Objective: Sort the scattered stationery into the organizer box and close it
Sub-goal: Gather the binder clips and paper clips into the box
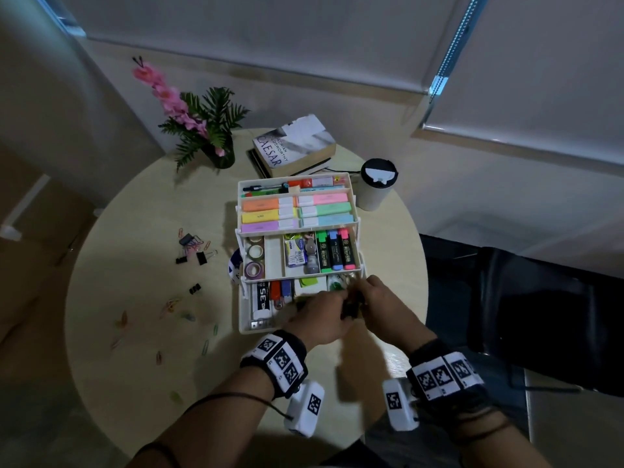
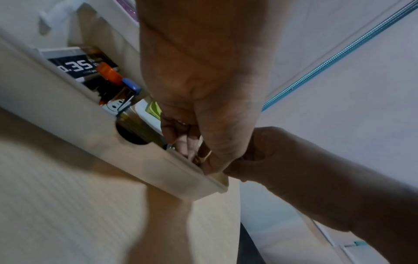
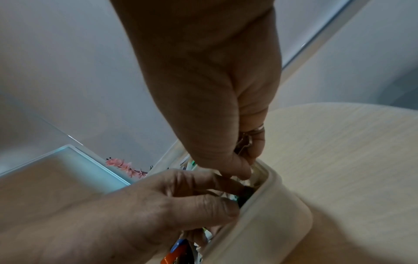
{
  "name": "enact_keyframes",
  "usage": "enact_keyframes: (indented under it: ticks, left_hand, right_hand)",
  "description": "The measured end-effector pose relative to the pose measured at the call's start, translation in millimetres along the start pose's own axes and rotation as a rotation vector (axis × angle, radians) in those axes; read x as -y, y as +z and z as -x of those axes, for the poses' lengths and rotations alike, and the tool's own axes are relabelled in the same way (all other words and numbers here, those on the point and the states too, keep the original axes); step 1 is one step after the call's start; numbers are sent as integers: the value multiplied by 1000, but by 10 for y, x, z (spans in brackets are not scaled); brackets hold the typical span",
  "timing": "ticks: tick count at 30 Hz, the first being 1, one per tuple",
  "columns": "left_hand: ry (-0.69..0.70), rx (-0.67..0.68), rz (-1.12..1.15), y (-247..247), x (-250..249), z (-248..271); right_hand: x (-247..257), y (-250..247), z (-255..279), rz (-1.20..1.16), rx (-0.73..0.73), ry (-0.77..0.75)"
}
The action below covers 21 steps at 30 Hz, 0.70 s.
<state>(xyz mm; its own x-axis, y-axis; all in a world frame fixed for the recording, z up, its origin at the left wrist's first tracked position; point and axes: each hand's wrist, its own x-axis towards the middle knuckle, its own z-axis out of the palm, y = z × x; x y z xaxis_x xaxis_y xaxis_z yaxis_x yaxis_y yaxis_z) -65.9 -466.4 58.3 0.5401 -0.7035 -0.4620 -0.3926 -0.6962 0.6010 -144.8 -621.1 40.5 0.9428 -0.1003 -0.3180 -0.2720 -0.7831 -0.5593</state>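
The white tiered organizer box [image 1: 240,310] stands open on the round table, its trays full of highlighters, tapes and pens. Both hands meet over the front right corner of its bottom tray [image 2: 144,160]. My right hand [image 1: 363,298] pinches the silver wire handles of a black binder clip [image 3: 245,142]. My left hand [image 1: 341,304] curls its thumb and fingers round the dark body [image 3: 245,193] just inside the box rim [image 3: 267,196]. Black binder clips [image 1: 192,251] and coloured paper clips [image 1: 175,304] lie scattered on the table to the left of the box.
A flower vase [image 1: 219,153], stacked books [image 1: 293,146] and a lidded cup [image 1: 376,187] stand behind the box. A blue-and-white roll [image 1: 234,265] sits against its left side. A black chair [image 1: 540,315] is at the right, beyond the table edge.
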Motion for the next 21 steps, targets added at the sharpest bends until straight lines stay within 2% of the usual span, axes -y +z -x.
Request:
enact_keyframes:
  ticks: [6, 12, 17, 21]
  left_hand:
    - [67, 27, 96, -20, 209, 107]
    - [218, -131, 197, -173, 584, 486]
    - [148, -247, 352, -429, 1448, 1043]
    - [26, -374, 374, -634, 2233, 1307]
  right_hand:
    - [97, 118, -10, 68, -18, 44]
    - [221, 143, 24, 149, -30, 79]
    - [415, 264, 9, 321, -45, 76]
    - [1295, 237, -119, 416, 18, -42]
